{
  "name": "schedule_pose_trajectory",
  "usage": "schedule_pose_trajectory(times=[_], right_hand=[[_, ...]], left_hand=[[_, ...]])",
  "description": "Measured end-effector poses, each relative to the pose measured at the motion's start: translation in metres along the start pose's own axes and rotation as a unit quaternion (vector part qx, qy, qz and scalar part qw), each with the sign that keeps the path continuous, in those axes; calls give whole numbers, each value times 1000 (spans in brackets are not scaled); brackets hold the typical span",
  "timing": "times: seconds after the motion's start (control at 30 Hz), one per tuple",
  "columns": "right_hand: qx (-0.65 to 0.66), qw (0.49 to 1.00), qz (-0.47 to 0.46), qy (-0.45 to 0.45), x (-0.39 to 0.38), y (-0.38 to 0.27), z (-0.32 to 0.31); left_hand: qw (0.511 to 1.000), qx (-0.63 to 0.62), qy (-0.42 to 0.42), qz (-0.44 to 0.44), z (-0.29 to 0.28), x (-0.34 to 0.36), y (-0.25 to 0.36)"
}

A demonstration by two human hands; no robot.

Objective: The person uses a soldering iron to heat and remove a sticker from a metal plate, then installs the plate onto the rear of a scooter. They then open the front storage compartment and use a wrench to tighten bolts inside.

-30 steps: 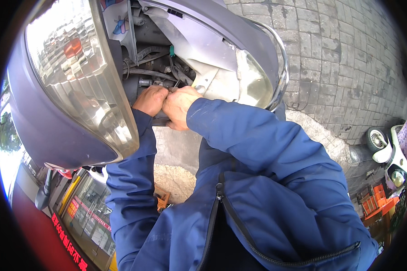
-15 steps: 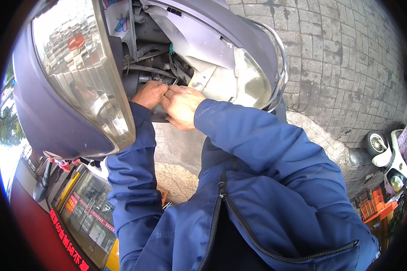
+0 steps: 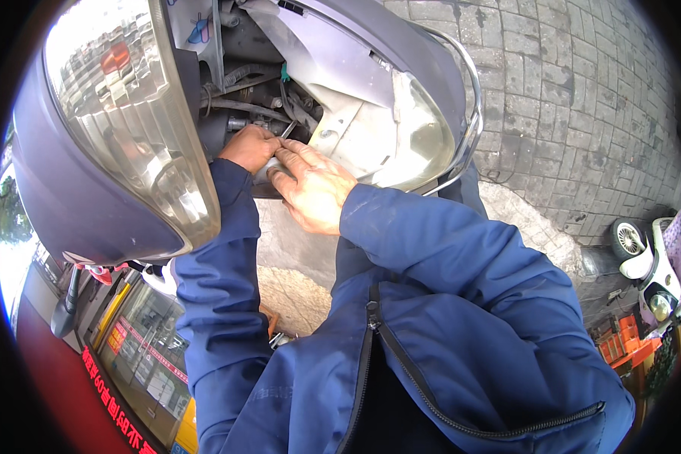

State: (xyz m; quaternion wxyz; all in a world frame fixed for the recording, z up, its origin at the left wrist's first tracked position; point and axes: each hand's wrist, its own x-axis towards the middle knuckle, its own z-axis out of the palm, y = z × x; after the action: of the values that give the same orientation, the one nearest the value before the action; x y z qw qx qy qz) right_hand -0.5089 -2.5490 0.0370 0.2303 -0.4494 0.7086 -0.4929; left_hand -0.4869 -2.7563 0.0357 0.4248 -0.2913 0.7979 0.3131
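Observation:
Both my hands are at the opening in a grey-purple scooter's body [image 3: 45, 174], among exposed hoses and metal parts [image 3: 257, 94]. My left hand [image 3: 251, 147] is closed at the lower edge of the opening, its fingers pinched together. A short thin metal rod [image 3: 288, 129] shows just beyond the fingertips; whether the hand grips it I cannot tell. My right hand [image 3: 315, 193] lies beside it, fingers stretched toward the left fingertips and thumb apart. Its fingertips meet the left hand, and anything under them is hidden.
A large clear lamp [image 3: 129, 113] stands close on the left of my left forearm. To the right are a pale inner panel with a second lamp [image 3: 424, 136] and a curved chrome bar [image 3: 477, 113]. Paving [image 3: 560, 98], a white scooter [image 3: 662, 280] and orange toolbox-like objects [image 3: 624, 344] lie further right.
My right hand has shifted slightly right and nearer to me, its fingers straightening from a tighter curl. My left hand stays at nearly the same spot.

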Motion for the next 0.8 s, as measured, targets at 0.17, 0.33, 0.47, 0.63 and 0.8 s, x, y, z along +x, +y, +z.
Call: schedule_pose_trajectory(times=[0.17,0.33,0.47,0.63,0.8], right_hand=[[50,999,8,-16,-11,-6,-7],[26,999,25,-33,-21,-3,-13],[40,997,34,-51,-27,-2,-18],[28,995,52,-79,-37,-2,-26],[10,994,58,-88,-46,4,-36]], left_hand=[[995,100,16,-22,2,-1,11],[991,133,-5,-10,1,-1,20],[986,155,-58,-18,-5,5,21],[980,187,4,-64,1,4,21],[981,157,55,-99,7,-1,18]])
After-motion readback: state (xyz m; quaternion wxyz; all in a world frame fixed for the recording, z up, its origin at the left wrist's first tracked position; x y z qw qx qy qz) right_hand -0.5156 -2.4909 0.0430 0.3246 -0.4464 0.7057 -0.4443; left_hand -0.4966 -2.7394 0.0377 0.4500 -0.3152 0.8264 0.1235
